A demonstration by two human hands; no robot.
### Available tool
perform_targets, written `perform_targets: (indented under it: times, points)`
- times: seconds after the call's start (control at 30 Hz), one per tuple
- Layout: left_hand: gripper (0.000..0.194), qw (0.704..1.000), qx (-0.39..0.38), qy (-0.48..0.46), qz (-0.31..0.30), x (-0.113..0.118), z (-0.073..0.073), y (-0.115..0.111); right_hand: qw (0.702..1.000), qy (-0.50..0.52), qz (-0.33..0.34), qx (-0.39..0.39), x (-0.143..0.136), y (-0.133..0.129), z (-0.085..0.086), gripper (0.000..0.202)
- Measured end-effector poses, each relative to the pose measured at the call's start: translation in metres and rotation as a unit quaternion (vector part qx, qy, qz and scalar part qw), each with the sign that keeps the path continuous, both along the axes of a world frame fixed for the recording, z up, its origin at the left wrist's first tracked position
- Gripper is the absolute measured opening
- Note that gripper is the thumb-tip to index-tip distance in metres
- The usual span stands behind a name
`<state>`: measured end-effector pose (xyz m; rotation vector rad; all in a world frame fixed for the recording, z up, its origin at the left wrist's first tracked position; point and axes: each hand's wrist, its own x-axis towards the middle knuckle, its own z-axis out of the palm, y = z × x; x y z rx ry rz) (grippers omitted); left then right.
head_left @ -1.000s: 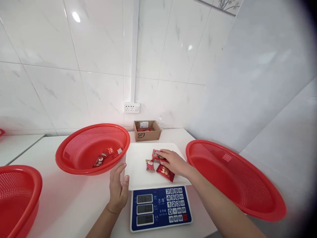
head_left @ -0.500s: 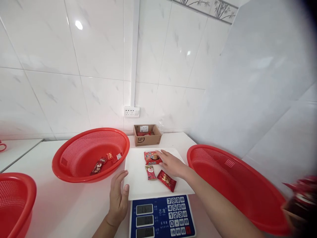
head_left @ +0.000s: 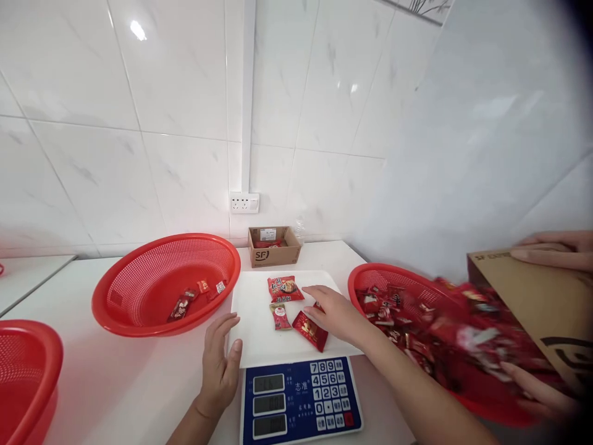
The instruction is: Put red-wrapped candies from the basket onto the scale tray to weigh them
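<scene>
My left hand is held at the left edge of the weighing scale's white tray, fingers apart, holding nothing. My right hand reaches over the tray's right side with its fingers stretched out. Beneath its fingertips is a dark red snack packet, and a bit of red wrapper shows just above the fingers. A larger red snack packet with a food picture lies farther back, and a small pink and gold packet sits in front of it. The scale's blue keypad panel faces me.
At right, another person's hands tip a carton, and red packets tumble into a red basket. A red basket at left holds several packets. Another red basket and a small box also stand there.
The other person's hands and tilted carton have come into view at right, and red packets now fill much of the right basket. My right hand has moved slightly toward me, over the dark red packet.
</scene>
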<state>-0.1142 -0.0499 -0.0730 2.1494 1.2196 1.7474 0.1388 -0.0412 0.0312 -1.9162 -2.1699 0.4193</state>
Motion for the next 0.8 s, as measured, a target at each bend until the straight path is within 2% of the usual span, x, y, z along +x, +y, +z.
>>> perform_targets:
  times: [0.1, 0.17, 0.23, 0.33, 0.43, 0.5, 0.57, 0.63, 0.7, 0.8]
  points:
    - [0.02, 1.0, 0.001, 0.02, 0.019, -0.001, 0.021, -0.004, 0.997, 0.006, 0.075, -0.022, 0.003, -0.015, 0.004, 0.047]
    - [0.018, 0.998, -0.024, 0.063, 0.003, 0.002, 0.041, -0.006, 0.992, 0.002, 0.12, -0.045, 0.006, -0.021, 0.001, 0.045]
    - [0.021, 0.986, -0.064, 0.143, -0.053, 0.008, 0.059, -0.005, 0.988, 0.013, 0.148, -0.047, 0.007, -0.021, -0.006, 0.045]
    - [0.035, 0.945, -0.095, 0.275, -0.152, 0.022, 0.077, 0.002, 0.983, 0.055, 0.177, -0.007, 0.006, -0.016, -0.017, 0.044]
    - [0.045, 0.899, -0.089, 0.364, -0.226, 0.033, 0.082, 0.013, 0.98, 0.077, 0.18, 0.026, 0.007, -0.011, -0.022, 0.042]
    - [0.04, 0.885, -0.093, 0.387, -0.24, 0.038, 0.082, 0.021, 0.986, 0.068, 0.15, 0.031, 0.013, -0.01, -0.022, 0.043]
    - [0.037, 0.889, -0.106, 0.386, -0.221, 0.043, 0.082, 0.029, 0.993, 0.048, 0.106, 0.031, 0.022, -0.008, -0.021, 0.045]
    - [0.044, 0.898, -0.109, 0.379, -0.197, 0.049, 0.082, 0.038, 0.996, 0.033, 0.081, 0.028, 0.03, -0.005, -0.021, 0.045]
    - [0.057, 0.897, -0.097, 0.389, -0.188, 0.059, 0.081, 0.047, 0.996, 0.032, 0.085, 0.025, 0.032, 0.0, -0.023, 0.045]
    - [0.068, 0.872, -0.095, 0.443, -0.185, 0.079, 0.073, 0.059, 0.993, 0.038, 0.11, 0.031, 0.024, 0.007, -0.027, 0.046]
